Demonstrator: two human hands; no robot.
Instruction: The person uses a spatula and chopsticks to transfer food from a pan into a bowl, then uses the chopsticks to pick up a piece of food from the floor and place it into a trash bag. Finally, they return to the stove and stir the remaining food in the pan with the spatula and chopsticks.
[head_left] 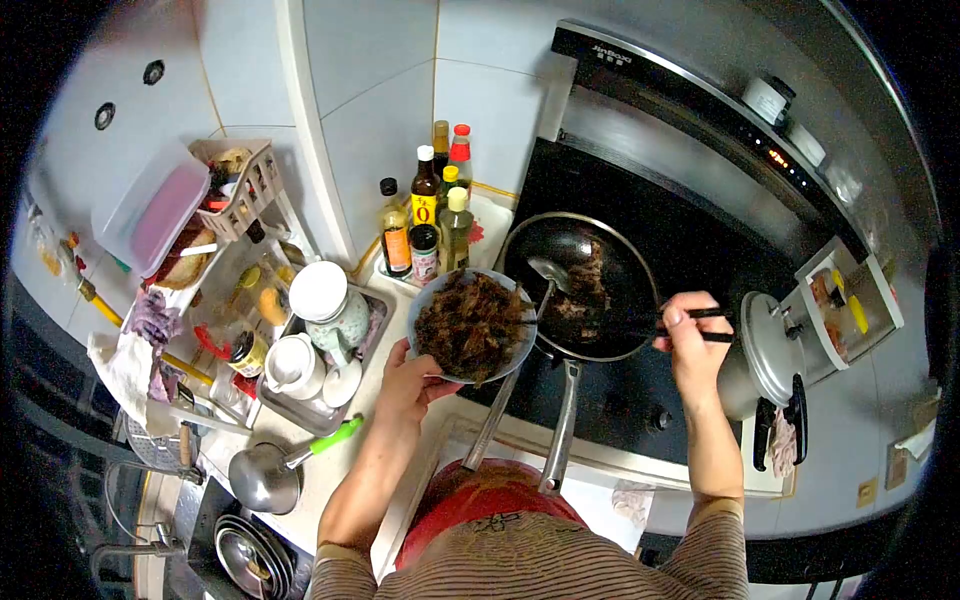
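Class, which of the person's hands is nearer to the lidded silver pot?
Right. The right hand, holding chopsticks, is beside the pot; the left hand, holding the bowl, is farther away, past the wok.

Your bowl (524, 341) has a smooth, glossy rim around rough, crinkled food (473, 325), and your chopsticks (715, 336) look smooth. The wok (632, 285) in front of you is glossy inside with a shiny metal handle (563, 425), the spatula (549, 271) is bare metal, and the hob (620, 400) is smooth and glass-like. Your striped top (500, 560) is matt, soft-looking cloth, while the ladle (265, 478) is polished metal.
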